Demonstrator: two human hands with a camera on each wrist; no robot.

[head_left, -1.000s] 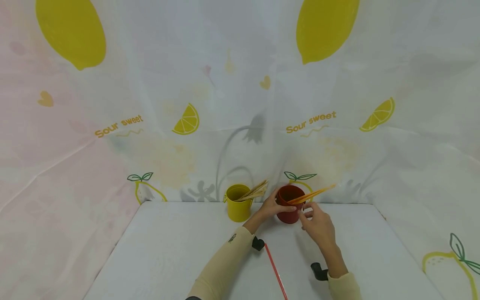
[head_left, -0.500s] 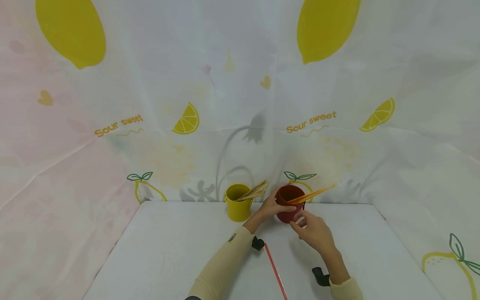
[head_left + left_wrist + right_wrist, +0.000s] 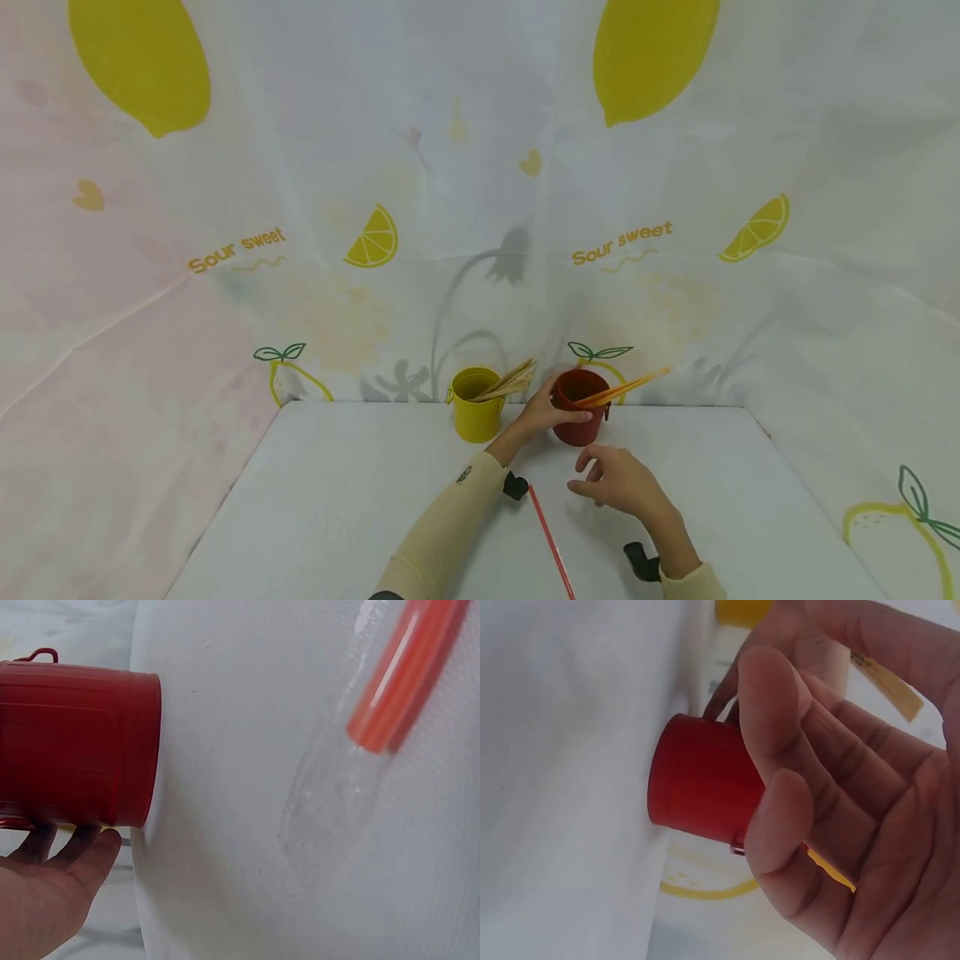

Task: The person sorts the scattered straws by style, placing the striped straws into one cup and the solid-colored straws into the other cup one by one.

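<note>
A small red metal bucket stands upright near the table's back edge. Several orange straws lean out of it to the right. My left hand grips the bucket from its left side, thumb across the front and fingers behind; the left wrist view shows fingers against its wall. In front of the bucket, my right hand is apart from it, fingers loosely bent and holding nothing. On the table between the forearms lies a red straw in a clear wrapper, its wrapped end large in the left wrist view.
Left of the red bucket stands a yellow bucket, with several thin pale wooden sticks leaning out. Behind the white table hangs a lemon-printed cloth. Black wrist cameras sit at both wrists.
My right hand has left the red bucket's right side and drawn back toward me, slightly left. My left hand, both buckets and the red straw stay in place.
</note>
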